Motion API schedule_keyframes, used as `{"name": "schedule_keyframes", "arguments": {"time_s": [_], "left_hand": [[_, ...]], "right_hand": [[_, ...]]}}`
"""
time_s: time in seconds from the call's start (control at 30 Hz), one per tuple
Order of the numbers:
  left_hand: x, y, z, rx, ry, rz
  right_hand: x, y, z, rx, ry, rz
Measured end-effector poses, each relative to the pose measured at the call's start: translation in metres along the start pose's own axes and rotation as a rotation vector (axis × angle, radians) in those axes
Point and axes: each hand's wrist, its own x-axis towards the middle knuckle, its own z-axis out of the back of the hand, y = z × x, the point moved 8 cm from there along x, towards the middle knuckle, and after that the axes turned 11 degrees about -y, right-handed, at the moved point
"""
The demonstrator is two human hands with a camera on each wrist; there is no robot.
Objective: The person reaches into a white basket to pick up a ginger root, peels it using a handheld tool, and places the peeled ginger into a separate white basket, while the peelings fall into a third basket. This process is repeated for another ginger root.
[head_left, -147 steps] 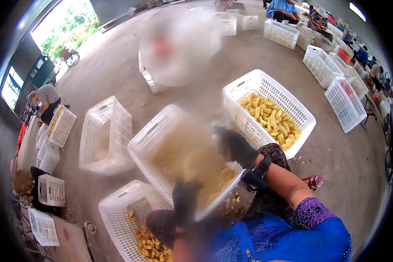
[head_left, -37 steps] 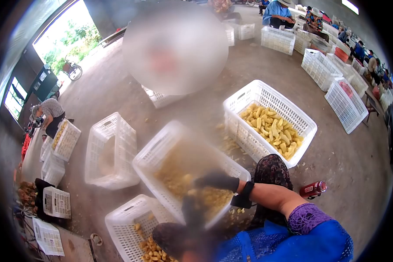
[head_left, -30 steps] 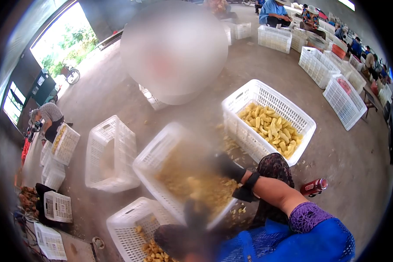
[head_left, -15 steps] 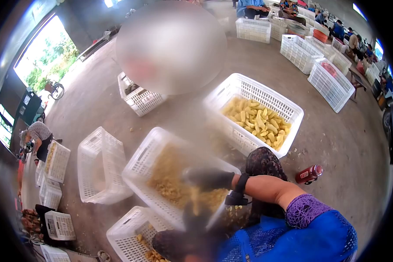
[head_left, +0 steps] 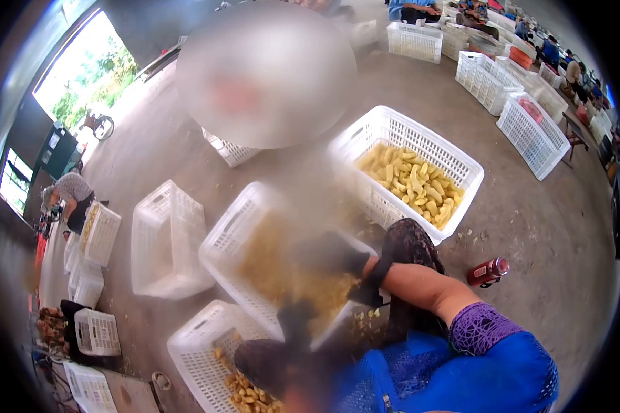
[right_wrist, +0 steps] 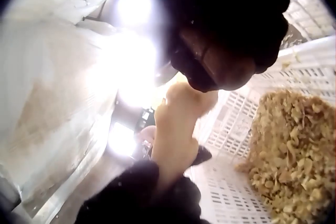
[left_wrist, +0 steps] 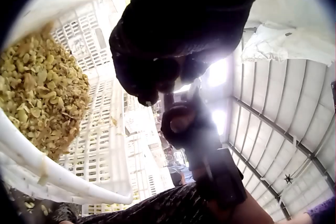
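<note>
In the head view both dark-gloved hands are blurred over a white crate [head_left: 227,234] of yellowish peelings [right_wrist: 294,150]. My left hand [head_left: 296,323] grips a pale, knobbly piece of peeled-looking ginger [right_wrist: 176,129], which stands up out of its dark glove in the right wrist view. Close above that piece is my right hand [head_left: 331,251], its fingers curled and a bare thumb tip showing. A thin shiny tool [left_wrist: 196,86] shows at the right hand in the left wrist view; the rest of it is hidden by the fingers.
A crate of yellow ginger pieces [head_left: 420,186] stands at the right, another of browner pieces [head_left: 244,396] at the lower left. One more white crate [head_left: 165,241] stands farther left. A red bottle [head_left: 488,272] is on the floor. Stacked crates and seated people line the back right.
The right hand has moved from beside the right-hand crate to over the peelings, shifting back and forth near the left hand. The head view has tilted slightly.
</note>
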Motion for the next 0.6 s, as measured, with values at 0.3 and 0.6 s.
{"name": "schedule_keyframes", "arguments": {"time_s": [0.3, 0.6], "left_hand": [[-0.027, -0.048, -0.002, 0.207, -0.076, 0.027], [-0.007, -0.004, 0.0, 0.123, -0.015, 0.09]], "right_hand": [[-0.007, 0.028, 0.044, -0.818, -0.175, 0.193], [-0.022, -0.001, -0.008, -1.499, 0.091, 0.877]]}}
